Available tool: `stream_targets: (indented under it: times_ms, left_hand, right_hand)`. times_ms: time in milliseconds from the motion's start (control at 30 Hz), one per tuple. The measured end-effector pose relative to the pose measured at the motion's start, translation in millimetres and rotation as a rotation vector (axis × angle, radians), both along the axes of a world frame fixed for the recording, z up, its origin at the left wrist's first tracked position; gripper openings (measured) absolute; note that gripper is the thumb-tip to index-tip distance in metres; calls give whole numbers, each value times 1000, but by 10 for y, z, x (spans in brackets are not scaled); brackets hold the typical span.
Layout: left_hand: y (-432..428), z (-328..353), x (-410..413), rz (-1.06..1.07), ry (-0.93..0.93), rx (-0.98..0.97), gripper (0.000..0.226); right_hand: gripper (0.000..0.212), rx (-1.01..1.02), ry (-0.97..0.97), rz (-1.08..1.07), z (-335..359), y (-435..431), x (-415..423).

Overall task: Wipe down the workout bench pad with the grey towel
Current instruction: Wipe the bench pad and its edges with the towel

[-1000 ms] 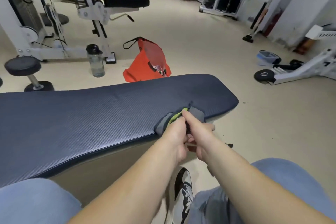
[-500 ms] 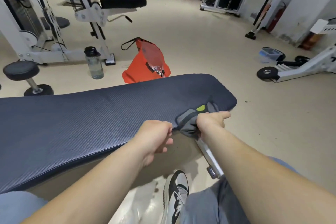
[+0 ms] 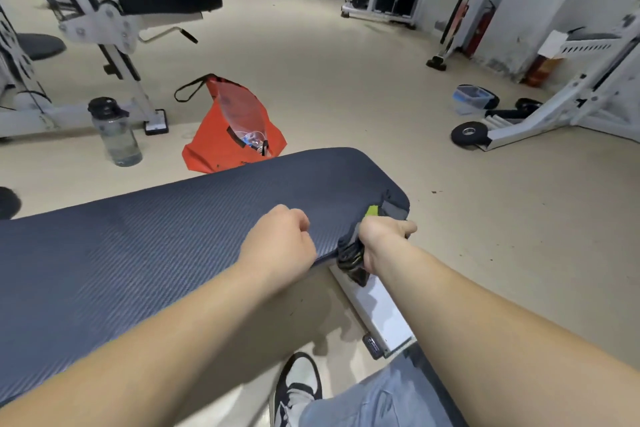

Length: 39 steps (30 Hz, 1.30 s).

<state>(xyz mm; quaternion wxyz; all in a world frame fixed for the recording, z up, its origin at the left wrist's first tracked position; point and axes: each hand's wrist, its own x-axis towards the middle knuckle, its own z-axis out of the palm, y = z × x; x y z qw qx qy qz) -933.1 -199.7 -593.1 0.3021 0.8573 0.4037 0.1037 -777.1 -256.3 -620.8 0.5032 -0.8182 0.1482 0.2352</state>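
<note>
- Right now your dark blue bench pad (image 3: 138, 253) fills the left and middle of the view, with its rounded end pointing right.
- Beyond it, at the upper left, a white exercise machine (image 3: 104, 28) with a black seat cushion stands on the beige floor.
- An orange bag (image 3: 221, 135) lies open on the floor just behind the pad's far edge.
- A clear water bottle (image 3: 116, 132) with a black cap stands upright left of the bag.
- Your left hand (image 3: 277, 243) sits over the pad's near edge, fingers curled into a loose fist around nothing.
- Your right hand (image 3: 381, 239) clutches the grey towel (image 3: 349, 253) at the near corner of the pad's right end.
- That towel is bunched up (a lime-green patch shows above your knuckles). Part of it lies on the pad's corner and part hangs below the edge.
</note>
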Motion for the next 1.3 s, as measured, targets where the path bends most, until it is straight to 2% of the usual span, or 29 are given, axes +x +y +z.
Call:
stream_targets:
  times_ms: [100,167,267,333,433,600,733,900,1033,1167,1300]
  left_hand:
    - [207,-17,115,-112,184,121,27]
    - [363,21,191,-155,295,229,27]
    - [678,44,280,-145,363,309,30]
    - [880,28,325,-132,354,274,31]
    - [1052,-11,376,-115,282,172,20]
    - [1214,-165,375,-90,175,96,13]
    - [1300,-224,333,-119,95,77,17]
    - [1431,-185,58,-180,-67,-11,29]
    - [1504,-78,-582,-47,-121,114,31]
    - [1606,-16,-1552,148,51,242,30]
    - [1655,-2,-2574,398,187,202,29]
  right_hand:
    - [74,-141,-114,93,77,-85,376]
    - [72,-207,-176,145,52,-69,636]
    - [65,-334,-262,272,-3,43,899]
    - [61,-457,-360,397,-15,98,1069]
    - [56,-560,-490,589,3,324,1309]
    - [51,-553,-537,782,30,1030,1515]
    - [57,-577,-530,942,167,1540,1500]
    - [31,-459,-495,1409,275,2161,769]
    - [36,-382,-543,1713,248,2525,-274]
    - [27,-290,-633,1834,206,2707,-1264]
    - [20,-236,-694,1873,151,2847,-2132]
